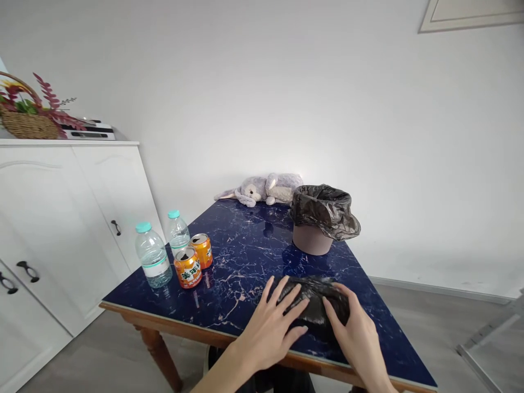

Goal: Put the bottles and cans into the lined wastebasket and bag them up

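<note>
A folded black plastic bag (pixel 317 308) lies on the dark blue table near its front edge. My left hand (pixel 275 325) rests on the bag's left part, fingers stretched out and spread. At the bag's right end, my right hand (pixel 356 327) grips it, thumb on top and the other fingers curled along the far right side, partly hidden. Beyond the hands stands a small pinkish-grey bin (pixel 311 240), its rim covered by a black bin liner (pixel 325 210) that hangs loosely over the outside.
On the table's left stand two clear bottles with teal caps (pixel 153 256) (pixel 177 232) and two opened orange drink cans (pixel 188 267) (pixel 202 251). A grey plush rabbit (pixel 262 190) lies against the wall. White cabinets (pixel 61 218) are at left, with a flower basket (pixel 30 123) on top.
</note>
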A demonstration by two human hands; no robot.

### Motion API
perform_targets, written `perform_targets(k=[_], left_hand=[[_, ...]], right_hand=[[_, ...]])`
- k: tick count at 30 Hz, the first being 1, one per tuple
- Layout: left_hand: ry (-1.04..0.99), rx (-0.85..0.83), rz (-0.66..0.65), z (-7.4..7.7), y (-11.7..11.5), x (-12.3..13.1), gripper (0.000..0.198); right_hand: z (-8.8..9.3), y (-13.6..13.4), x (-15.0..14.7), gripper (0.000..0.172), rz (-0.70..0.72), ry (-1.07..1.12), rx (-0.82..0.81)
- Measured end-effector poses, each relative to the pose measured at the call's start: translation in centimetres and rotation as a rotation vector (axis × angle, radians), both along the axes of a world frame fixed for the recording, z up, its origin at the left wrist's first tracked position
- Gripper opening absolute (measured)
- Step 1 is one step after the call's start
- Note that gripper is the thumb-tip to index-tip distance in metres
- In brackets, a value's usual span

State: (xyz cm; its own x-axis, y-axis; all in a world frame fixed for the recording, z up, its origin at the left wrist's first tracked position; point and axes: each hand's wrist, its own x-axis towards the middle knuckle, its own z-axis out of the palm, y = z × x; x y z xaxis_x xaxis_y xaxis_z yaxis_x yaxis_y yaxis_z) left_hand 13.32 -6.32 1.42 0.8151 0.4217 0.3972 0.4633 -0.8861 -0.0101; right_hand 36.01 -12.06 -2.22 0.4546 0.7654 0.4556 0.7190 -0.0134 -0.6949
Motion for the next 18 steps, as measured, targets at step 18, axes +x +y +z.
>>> perform_targets(k=[18], left_hand=[[0.024,-0.339,-0.065,-2.0,4.7,-0.1,0.056]], right_hand=[[-5.1,2.0,0.3,0.059,0.205,-0.632,-0.138]])
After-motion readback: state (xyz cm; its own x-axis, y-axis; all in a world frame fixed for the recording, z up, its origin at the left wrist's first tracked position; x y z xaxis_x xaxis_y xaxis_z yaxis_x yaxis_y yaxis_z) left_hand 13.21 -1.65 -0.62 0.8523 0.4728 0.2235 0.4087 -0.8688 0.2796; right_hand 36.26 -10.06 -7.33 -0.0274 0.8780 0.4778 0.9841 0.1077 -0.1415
